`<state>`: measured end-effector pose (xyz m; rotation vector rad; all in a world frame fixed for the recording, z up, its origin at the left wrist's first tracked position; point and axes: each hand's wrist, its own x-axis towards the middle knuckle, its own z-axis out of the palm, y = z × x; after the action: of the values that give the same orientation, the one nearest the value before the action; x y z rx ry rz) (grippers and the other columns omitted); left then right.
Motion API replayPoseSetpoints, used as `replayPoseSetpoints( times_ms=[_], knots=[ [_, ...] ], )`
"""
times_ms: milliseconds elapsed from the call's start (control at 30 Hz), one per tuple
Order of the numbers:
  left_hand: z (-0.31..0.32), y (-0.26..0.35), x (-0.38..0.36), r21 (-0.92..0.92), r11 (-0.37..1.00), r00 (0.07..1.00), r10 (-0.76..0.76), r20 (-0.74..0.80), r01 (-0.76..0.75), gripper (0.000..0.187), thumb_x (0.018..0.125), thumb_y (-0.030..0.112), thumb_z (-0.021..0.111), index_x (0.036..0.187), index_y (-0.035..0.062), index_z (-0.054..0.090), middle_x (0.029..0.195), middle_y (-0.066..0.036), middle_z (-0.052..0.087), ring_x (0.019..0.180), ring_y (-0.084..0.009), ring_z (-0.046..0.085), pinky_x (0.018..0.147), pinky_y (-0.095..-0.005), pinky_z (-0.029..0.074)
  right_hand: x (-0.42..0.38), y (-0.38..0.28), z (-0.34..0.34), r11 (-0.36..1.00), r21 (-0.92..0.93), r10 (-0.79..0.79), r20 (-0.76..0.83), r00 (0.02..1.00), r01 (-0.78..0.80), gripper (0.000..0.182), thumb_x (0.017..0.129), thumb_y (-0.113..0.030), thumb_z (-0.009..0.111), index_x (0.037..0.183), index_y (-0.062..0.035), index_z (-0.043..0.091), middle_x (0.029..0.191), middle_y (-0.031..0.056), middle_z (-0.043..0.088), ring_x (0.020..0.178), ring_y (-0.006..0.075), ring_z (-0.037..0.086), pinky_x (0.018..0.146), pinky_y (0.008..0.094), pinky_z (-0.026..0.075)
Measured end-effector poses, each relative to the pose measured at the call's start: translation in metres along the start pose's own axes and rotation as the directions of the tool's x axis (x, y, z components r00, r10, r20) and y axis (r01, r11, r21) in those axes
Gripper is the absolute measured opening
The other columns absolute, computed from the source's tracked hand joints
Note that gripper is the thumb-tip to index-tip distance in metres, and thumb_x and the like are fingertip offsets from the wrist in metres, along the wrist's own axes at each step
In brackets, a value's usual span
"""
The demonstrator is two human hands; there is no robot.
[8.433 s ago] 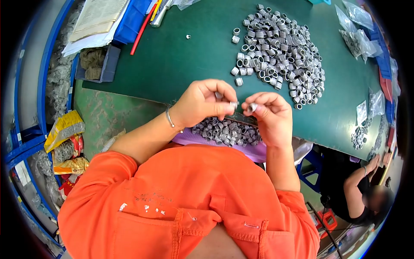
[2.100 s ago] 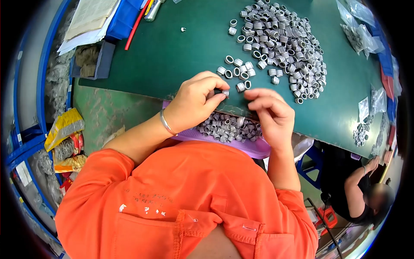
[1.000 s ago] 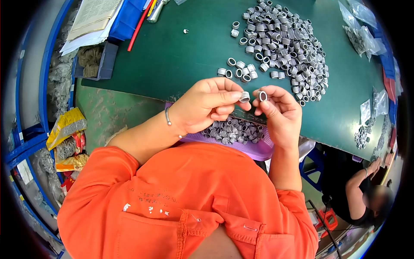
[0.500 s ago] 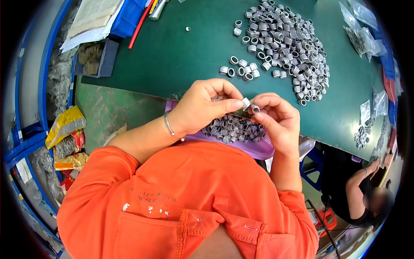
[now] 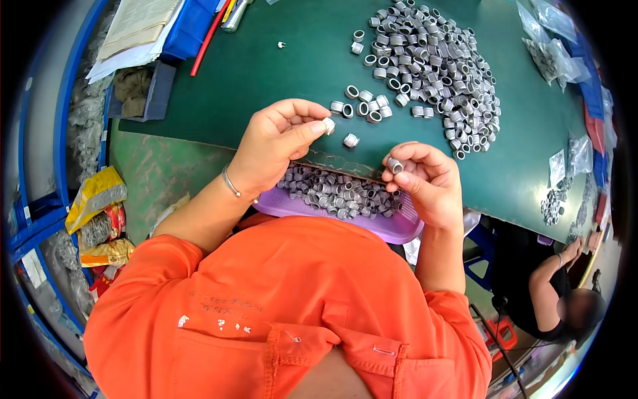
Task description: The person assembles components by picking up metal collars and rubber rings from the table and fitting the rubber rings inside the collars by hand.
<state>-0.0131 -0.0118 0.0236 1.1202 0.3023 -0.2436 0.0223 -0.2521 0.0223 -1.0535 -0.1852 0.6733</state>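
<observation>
My left hand is closed over the table's front edge, pinching a short grey metal ring between thumb and index finger. To the right, my right hand grips another short metal ring between thumb and fingers. The two hands are apart. A single loose ring lies on the green table between them. Below, a purple basket in front of me holds many similar darker rings.
A large pile of rings covers the table's back right, with a small cluster nearer. Plastic bags lie at the far right. A grey bin and blue box stand left. Another person's arm shows at lower right.
My left hand has moved left, away from my right hand, carrying its ring. The loose ring on the table and more of the basket now show. My right hand has stayed nearly in place.
</observation>
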Motion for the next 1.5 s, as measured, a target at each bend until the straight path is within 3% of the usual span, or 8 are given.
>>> replayPoseSetpoints(
  times_ms=[233, 467, 633, 733, 1000, 1133, 1367, 1500],
  knots=[
    [-0.003, -0.006, 0.004, -0.010, 0.999, 0.999, 0.039, 0.008, -0.038, 0.018, 0.084, 0.002, 0.058, 0.102, -0.0019, 0.057, 0.086, -0.006, 0.061, 0.057, -0.0030, 0.040, 0.049, -0.0167, 0.031, 0.004, -0.012, 0.000, 0.784, -0.573, -0.160, 0.184, 0.970, 0.238, 0.027, 0.067, 0.020, 0.048, 0.078, 0.0014, 0.063, 0.089, 0.0120, 0.058, 0.080, 0.0174, 0.056, 0.070, 0.0251, 0.044],
    [-0.008, -0.007, 0.003, -0.070, 0.997, 0.999, 0.030, 0.043, -0.027, 0.019, 0.085, 0.002, 0.052, 0.101, -0.0044, 0.058, 0.082, -0.006, 0.058, 0.057, -0.0038, 0.040, 0.050, -0.0176, 0.033, 0.050, 0.013, 0.006, 0.015, -0.956, -0.587, 0.229, 0.776, 0.293, 0.024, 0.071, 0.004, 0.064, 0.093, -0.0029, 0.059, 0.090, 0.0105, 0.058, 0.080, 0.0271, 0.056, 0.071, 0.0331, 0.046],
    [-0.009, -0.008, 0.003, -0.103, 0.994, 0.998, 0.047, 0.035, -0.043, 0.019, 0.085, 0.003, 0.051, 0.100, -0.0050, 0.058, 0.082, -0.007, 0.057, 0.057, -0.0042, 0.040, 0.050, -0.0179, 0.033, 0.039, 0.019, 0.006, 0.838, -0.500, -0.383, -0.250, 0.889, 0.219, 0.029, 0.078, 0.010, 0.061, 0.104, 0.0010, 0.054, 0.095, 0.0101, 0.063, 0.081, 0.0128, 0.060, 0.069, 0.0237, 0.051],
    [-0.009, -0.008, 0.005, -0.098, 0.994, 0.997, 0.050, 0.052, -0.044, 0.019, 0.085, 0.003, 0.051, 0.101, -0.0050, 0.058, 0.082, -0.008, 0.057, 0.057, -0.0041, 0.040, 0.050, -0.0178, 0.033, 0.029, 0.006, 0.005, 0.983, -0.112, -0.168, -0.256, 0.952, 0.144, 0.030, 0.079, 0.012, 0.058, 0.107, 0.0050, 0.051, 0.100, 0.0182, 0.062, 0.086, 0.0219, 0.064, 0.074, 0.0281, 0.054],
    [-0.009, -0.008, 0.004, -0.125, 0.990, 0.997, 0.067, 0.028, -0.063, 0.017, 0.085, 0.001, 0.052, 0.099, -0.0058, 0.059, 0.077, -0.005, 0.056, 0.055, -0.0043, 0.039, 0.048, -0.0182, 0.031, 0.018, 0.005, 0.001, 0.979, 0.118, -0.147, -0.149, 0.978, 0.165, 0.022, 0.079, 0.012, 0.056, 0.100, 0.0059, 0.055, 0.101, 0.0208, 0.061, 0.088, 0.0252, 0.064, 0.075, 0.0308, 0.055],
    [-0.010, -0.009, 0.004, -0.115, 0.992, 0.997, 0.061, 0.036, -0.057, 0.018, 0.085, 0.003, 0.052, 0.100, -0.0048, 0.058, 0.080, -0.006, 0.057, 0.057, -0.0043, 0.039, 0.050, -0.0184, 0.032, 0.013, 0.000, 0.000, 0.931, -0.281, -0.213, 0.108, 0.971, 0.235, 0.018, 0.075, 0.017, 0.050, 0.083, 0.0052, 0.061, 0.099, 0.0170, 0.061, 0.090, 0.0231, 0.061, 0.079, 0.0314, 0.050],
    [-0.010, -0.010, 0.004, -0.112, 0.992, 0.996, 0.073, 0.059, -0.066, 0.019, 0.085, 0.004, 0.051, 0.101, -0.0041, 0.058, 0.083, -0.007, 0.057, 0.059, -0.0048, 0.040, 0.052, -0.0185, 0.033, 0.050, 0.017, 0.020, 0.117, -0.953, -0.507, 0.185, 0.842, 0.280, 0.024, 0.071, 0.003, 0.065, 0.093, -0.0032, 0.060, 0.091, 0.0120, 0.055, 0.082, 0.0294, 0.054, 0.072, 0.0361, 0.044],
    [-0.011, -0.010, 0.002, -0.126, 0.990, 0.996, 0.079, 0.053, -0.071, 0.019, 0.085, 0.002, 0.051, 0.101, -0.0047, 0.057, 0.083, -0.007, 0.057, 0.058, -0.0048, 0.039, 0.051, -0.0183, 0.033, 0.045, 0.012, 0.025, 0.506, -0.846, -0.438, -0.086, 0.895, 0.167, 0.019, 0.074, 0.007, 0.064, 0.091, -0.0002, 0.061, 0.087, 0.0081, 0.058, 0.073, 0.0173, 0.060, 0.065, 0.0270, 0.050]
  ],
)
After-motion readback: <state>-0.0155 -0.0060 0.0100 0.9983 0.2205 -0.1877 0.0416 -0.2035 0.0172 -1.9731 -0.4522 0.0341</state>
